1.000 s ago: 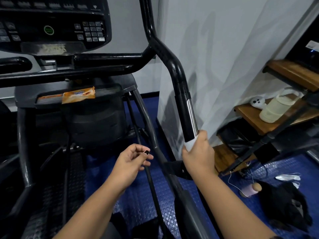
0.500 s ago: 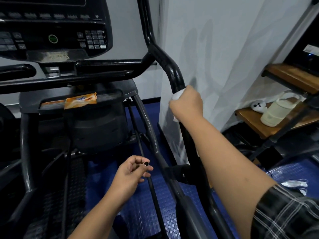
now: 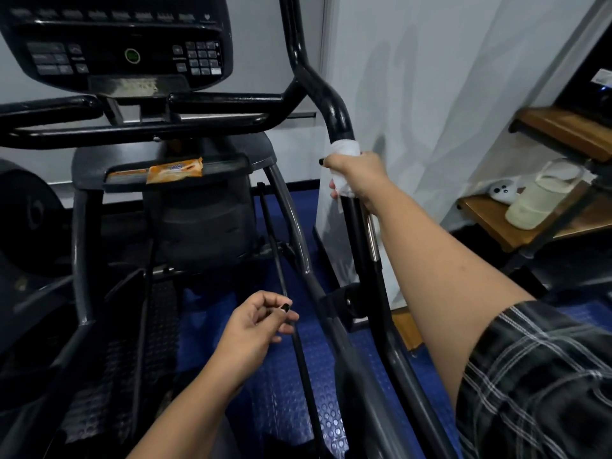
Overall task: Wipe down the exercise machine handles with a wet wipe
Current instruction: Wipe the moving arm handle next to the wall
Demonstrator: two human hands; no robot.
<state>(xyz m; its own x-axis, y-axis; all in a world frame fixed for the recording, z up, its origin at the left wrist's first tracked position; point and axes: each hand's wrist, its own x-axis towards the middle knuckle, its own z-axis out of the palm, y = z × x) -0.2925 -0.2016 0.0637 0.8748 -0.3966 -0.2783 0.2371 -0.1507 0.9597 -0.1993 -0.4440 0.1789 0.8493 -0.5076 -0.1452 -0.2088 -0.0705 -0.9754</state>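
Gripping wipe point(image 3: 344, 150) round handle point(image 3: 335, 111), right hand point(image 3: 362, 177); left hand point(image 3: 255, 323) loosely curled, empty, above blue studded floor point(image 3: 281, 409).

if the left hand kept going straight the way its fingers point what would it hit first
Most likely the thin black rod of the machine, which crosses right at the left hand's loosely curled fingertips. Depth is unclear from this one view, so the hand might pass just above the rod instead.

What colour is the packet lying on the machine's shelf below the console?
Orange. The packet shows best in the head view.
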